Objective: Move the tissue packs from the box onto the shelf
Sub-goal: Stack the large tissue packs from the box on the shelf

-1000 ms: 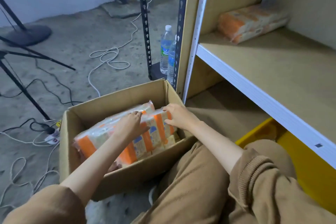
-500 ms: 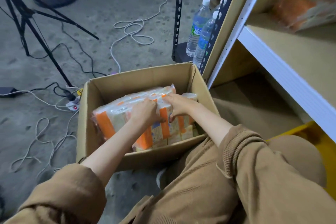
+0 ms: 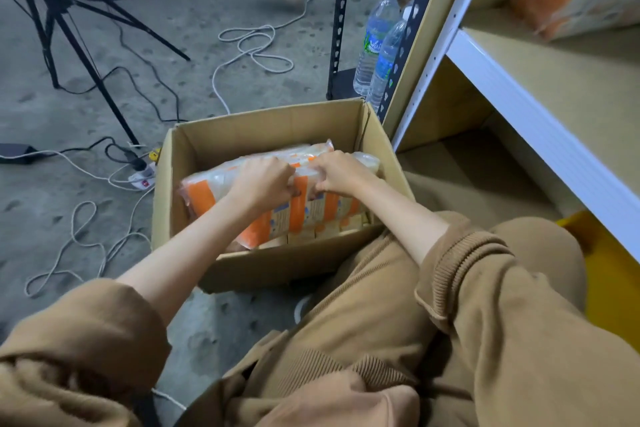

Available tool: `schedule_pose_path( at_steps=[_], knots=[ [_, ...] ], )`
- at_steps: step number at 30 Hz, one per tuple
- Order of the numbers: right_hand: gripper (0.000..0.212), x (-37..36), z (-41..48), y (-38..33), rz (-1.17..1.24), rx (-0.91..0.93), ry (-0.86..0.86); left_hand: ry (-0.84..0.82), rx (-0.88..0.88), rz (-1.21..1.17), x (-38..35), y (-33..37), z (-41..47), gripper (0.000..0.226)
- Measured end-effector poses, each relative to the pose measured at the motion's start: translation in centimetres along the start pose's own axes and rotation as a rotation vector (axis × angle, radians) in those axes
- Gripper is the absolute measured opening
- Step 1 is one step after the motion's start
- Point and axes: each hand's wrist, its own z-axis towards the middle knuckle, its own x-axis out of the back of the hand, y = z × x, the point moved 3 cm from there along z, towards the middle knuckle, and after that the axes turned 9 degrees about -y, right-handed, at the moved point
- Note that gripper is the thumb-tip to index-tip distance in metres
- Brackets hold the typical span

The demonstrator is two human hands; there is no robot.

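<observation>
1. Rough grey concrete floor point(image 3: 214, 3), crossed by loose white and black cables point(image 3: 254, 45), with a black tripod point(image 3: 62, 21) at upper left and two clear plastic water bottles point(image 3: 375, 42) standing beside the black perforated upright of a rack.
2. Open brown cardboard box point(image 3: 277, 263) on the floor, just beside the white-edged wooden shelf point(image 3: 554, 80) at right.
3. Inside the box, an orange-and-white plastic-wrapped tissue pack point(image 3: 207, 191), lying long and a little tilted on top of further packs below.
4. Left hand point(image 3: 261, 182) and right hand point(image 3: 341, 172) close together on the upper edge of this top pack, fingers point(image 3: 289, 189) curled and pinching the loose wrapping film near the middle.
5. One more orange tissue pack point(image 3: 561, 0), blurred, already lying at the back of the shelf; much of the task probably left to do.
6. Probably light and soft to handle: compressible tissue under thin, slippery film, not fragile.
7. Film alone likely to stretch or slip; safer hold around the body of the pack, one hand toward each end, so the long bundle does not sag.
8. Short lift out of the box, then rightward to the free shelf board.
</observation>
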Motion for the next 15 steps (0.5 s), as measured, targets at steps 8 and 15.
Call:
schedule_pose_path(
  at_steps=[8,15],
  knots=[
    [0.011,0.3,-1.7,-1.7,-0.064,0.011,0.103,0.062,-0.009,0.053,0.8,-0.1,-1.9,0.031],
    [0.026,1.2,-2.5,-2.7,-0.057,0.009,0.168,0.105,-0.009,0.089,2.2,-0.4,-2.8,0.029]
  ],
)
